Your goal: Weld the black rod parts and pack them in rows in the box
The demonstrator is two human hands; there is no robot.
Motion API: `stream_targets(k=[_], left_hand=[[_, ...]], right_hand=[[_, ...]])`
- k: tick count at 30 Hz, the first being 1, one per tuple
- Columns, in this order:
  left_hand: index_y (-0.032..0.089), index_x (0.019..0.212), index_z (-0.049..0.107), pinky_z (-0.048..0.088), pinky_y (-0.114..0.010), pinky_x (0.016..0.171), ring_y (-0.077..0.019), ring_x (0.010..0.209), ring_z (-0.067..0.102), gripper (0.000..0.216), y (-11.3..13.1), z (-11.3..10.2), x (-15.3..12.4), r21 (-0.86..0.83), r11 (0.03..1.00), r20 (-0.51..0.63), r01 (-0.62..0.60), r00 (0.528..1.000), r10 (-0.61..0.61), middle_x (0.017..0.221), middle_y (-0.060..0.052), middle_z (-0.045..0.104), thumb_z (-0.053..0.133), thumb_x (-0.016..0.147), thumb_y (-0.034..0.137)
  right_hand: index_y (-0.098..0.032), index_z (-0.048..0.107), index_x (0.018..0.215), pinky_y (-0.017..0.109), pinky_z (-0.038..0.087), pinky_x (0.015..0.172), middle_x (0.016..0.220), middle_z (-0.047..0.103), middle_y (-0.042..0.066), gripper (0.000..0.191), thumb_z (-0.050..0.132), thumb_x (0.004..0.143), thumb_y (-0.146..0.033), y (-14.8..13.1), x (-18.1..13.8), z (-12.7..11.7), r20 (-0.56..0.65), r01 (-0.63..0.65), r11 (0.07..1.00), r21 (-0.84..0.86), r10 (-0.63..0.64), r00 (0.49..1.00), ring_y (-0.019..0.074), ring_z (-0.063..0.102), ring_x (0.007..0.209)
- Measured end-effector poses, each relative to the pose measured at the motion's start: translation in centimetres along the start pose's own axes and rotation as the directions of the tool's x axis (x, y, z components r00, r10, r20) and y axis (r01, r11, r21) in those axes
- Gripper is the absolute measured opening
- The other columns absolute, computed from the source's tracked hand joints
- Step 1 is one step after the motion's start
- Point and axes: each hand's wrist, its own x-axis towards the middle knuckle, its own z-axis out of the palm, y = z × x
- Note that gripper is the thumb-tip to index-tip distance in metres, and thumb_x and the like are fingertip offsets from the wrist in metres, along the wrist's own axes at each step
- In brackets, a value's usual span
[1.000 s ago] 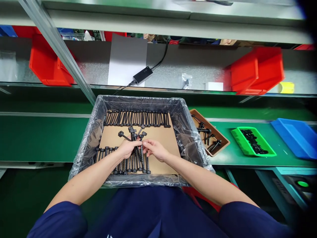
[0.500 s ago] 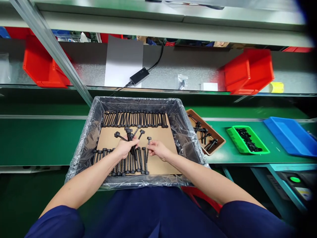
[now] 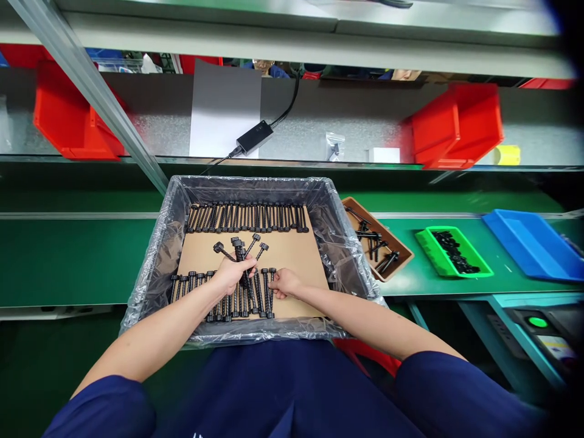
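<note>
My left hand (image 3: 233, 272) is closed around a bunch of long black bolts (image 3: 239, 246), their thick heads fanning out above the fingers. Just right of it, my right hand (image 3: 285, 283) pinches a single black bolt (image 3: 272, 274) at the right end of the near row. This bolt lies upright in the picture beside its neighbours, its lower end near the row's edge. Part of the near row of bolts (image 3: 221, 307) is hidden by my left hand and forearm. Both rows rest on a cardboard sheet (image 3: 292, 249) inside a plastic-lined bin (image 3: 152, 261).
A far row of bolts (image 3: 246, 217) lines the bin's back. To the right stand a brown tray (image 3: 401, 258) with loose bolts, a green tray (image 3: 479, 264) of small black parts and a blue tray (image 3: 524, 243). Red bins (image 3: 477, 125) sit on the shelf behind.
My right hand has moved down toward me, lowering its bolt into line with the near row. The left hand keeps its bunch in nearly the same place. The view has shifted slightly.
</note>
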Motion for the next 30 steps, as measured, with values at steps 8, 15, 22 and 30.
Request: stream_targets(k=[8, 15, 22, 30], left_hand=[[0.014, 0.072, 0.055, 0.045, -0.024, 0.049, -0.0122, 0.053, 0.058, 0.031, 0.1, 0.5, -0.5, -0.005, 0.999, 0.014, 0.037, 0.999, -0.037, 0.062, -0.002, 0.061, 0.081, 0.057, 0.023], [0.013, 0.078, 0.06, 0.046, -0.024, 0.049, -0.0106, 0.053, 0.058, 0.034, -0.1, 1.0, -0.9, -0.019, 0.998, 0.141, 0.052, 0.989, -0.049, 0.07, 0.0, 0.061, 0.083, 0.057, 0.026], [0.013, 0.093, 0.055, 0.049, -0.023, 0.05, -0.0131, 0.054, 0.062, 0.027, 0.7, 0.4, 0.3, -0.025, 0.997, -0.048, 0.067, 0.997, -0.068, 0.063, -0.004, 0.065, 0.07, 0.071, 0.018], [0.014, 0.087, 0.051, 0.05, -0.021, 0.043, -0.0107, 0.046, 0.06, 0.016, 1.7, 0.8, -0.3, 0.045, 0.996, -0.073, 0.072, 0.995, -0.069, 0.074, -0.005, 0.067, 0.062, 0.079, 0.022]], right_hand=[[-0.015, 0.058, 0.065, 0.016, 0.033, 0.038, 0.045, 0.051, -0.004, 0.021, 0.068, 0.078, -0.027, -2.4, -2.3, -3.5, -0.045, 0.182, 0.973, -0.141, -0.19, 0.981, 0.0066, 0.045, 0.038], [-0.015, 0.058, 0.083, 0.016, 0.033, 0.041, 0.056, 0.05, -0.006, 0.045, 0.08, 0.061, -0.048, -5.0, -4.8, -1.1, -0.011, 0.302, 0.668, 0.68, -0.403, 0.915, 0.0053, 0.042, 0.045], [-0.019, 0.052, 0.094, 0.023, 0.045, 0.053, 0.081, 0.058, 0.003, 0.03, 0.052, 0.088, -0.048, -4.3, -4.4, -5.9, -0.319, 0.668, 0.703, 0.243, -0.593, 0.74, 0.012, 0.055, 0.062], [-0.017, 0.063, 0.088, 0.028, 0.045, 0.068, 0.097, 0.059, 0.009, 0.017, 0.047, 0.093, -0.016, 2.1, -3.5, -3.3, 0.588, 0.642, -0.069, -0.763, -0.487, 0.646, 0.019, 0.057, 0.082]])
